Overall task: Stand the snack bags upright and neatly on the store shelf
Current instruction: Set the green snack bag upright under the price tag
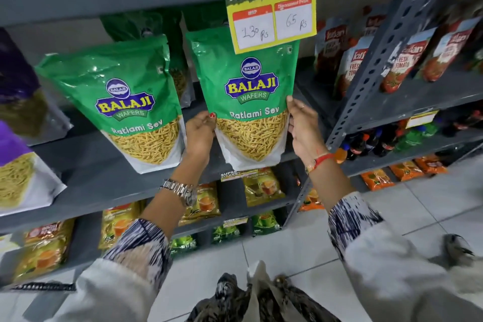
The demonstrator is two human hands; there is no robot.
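In the middle of the frame, the left hand (200, 131) and the right hand (304, 128) grip the sides of a green snack bag (248, 91), standing upright on the grey shelf (91, 165) beside a second green bag (122, 102).

Price sign (271, 5) hides the held bag's (248, 91) top — purple bags (15, 165) cut off left

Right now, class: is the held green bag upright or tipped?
Upright: the green bag stands on end, label level, left hand and right hand gripping its sides.
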